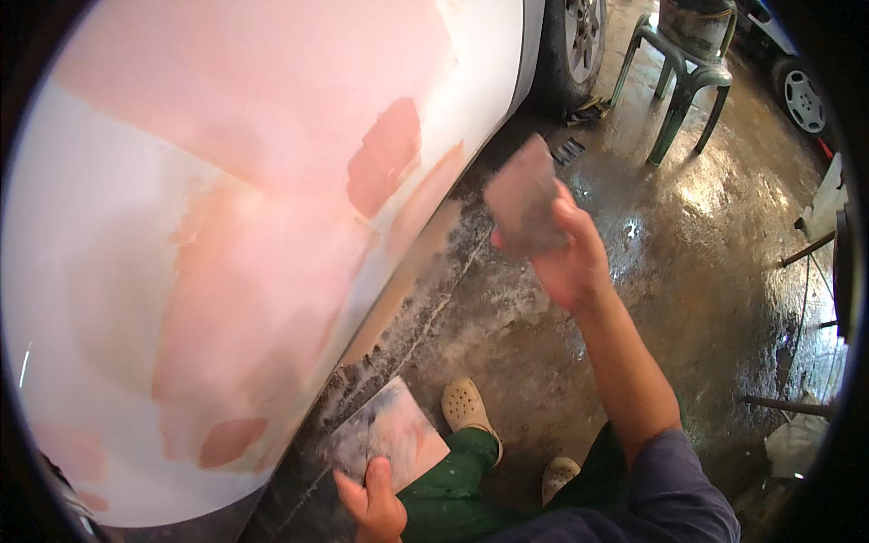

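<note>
A white car body panel (100,271) fills the left side, with wide patches of pink filler (262,271) on it. Two darker, fresh-looking filler patches show, one (386,156) higher up and a smaller one (233,442) low down. My right hand (572,249) is closed round a flat, rectangular putty spreader (523,195), grey-pink and slightly blurred, held apart from the panel over the floor. Low in front of my legs, my left hand (376,505) grips the edge of a square putty board (391,433), thumb on top. Its face is smeared with grey and pink filler.
A car wheel (572,50) stands beyond the panel. A green plastic stool (679,86) carries a stained bucket (695,29). Another car's wheel (804,101) is far right. The concrete floor (688,299) is wet and stained. My feet wear beige clogs (463,407).
</note>
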{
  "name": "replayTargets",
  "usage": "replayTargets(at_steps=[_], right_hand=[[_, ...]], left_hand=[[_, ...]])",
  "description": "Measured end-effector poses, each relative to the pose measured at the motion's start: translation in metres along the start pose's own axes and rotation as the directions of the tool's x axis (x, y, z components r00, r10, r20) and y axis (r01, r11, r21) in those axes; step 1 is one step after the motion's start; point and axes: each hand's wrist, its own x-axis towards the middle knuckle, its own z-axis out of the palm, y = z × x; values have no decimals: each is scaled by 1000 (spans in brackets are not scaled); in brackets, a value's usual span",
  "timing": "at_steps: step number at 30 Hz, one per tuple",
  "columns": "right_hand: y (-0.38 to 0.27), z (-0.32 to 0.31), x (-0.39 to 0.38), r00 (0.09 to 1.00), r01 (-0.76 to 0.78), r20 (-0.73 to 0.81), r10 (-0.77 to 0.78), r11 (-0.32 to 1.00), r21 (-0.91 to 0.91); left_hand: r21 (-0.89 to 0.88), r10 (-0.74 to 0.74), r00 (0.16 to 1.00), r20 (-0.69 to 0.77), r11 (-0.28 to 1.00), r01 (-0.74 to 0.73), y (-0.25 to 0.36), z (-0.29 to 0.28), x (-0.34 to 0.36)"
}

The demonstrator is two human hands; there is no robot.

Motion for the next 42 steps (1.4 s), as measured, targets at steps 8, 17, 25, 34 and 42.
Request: replayTargets(at_steps=[8, 17, 25, 34, 42], right_hand=[[36, 6, 115, 657, 586, 542, -524, -99, -804], [34, 16, 148, 587, 633, 619, -521, -181, -753], [68, -7, 149, 575, 644, 603, -553, -148, -750], [41, -15, 137, 629, 625, 593, -502, -127, -770], [16, 7, 162, 640, 639, 623, -451, -139, -757]], left_hand=[[246, -164, 983, -85, 952, 181, 4, -14, -3], [408, -147, 984, -96, 896, 174, 6, -19, 14], [389, -130, 986, -106, 907, 162, 3, -27, 15], [454, -57, 996, 64, 891, 22, 9, -24, 12], [439, -174, 984, 27, 887, 145, 4, -35, 6]])
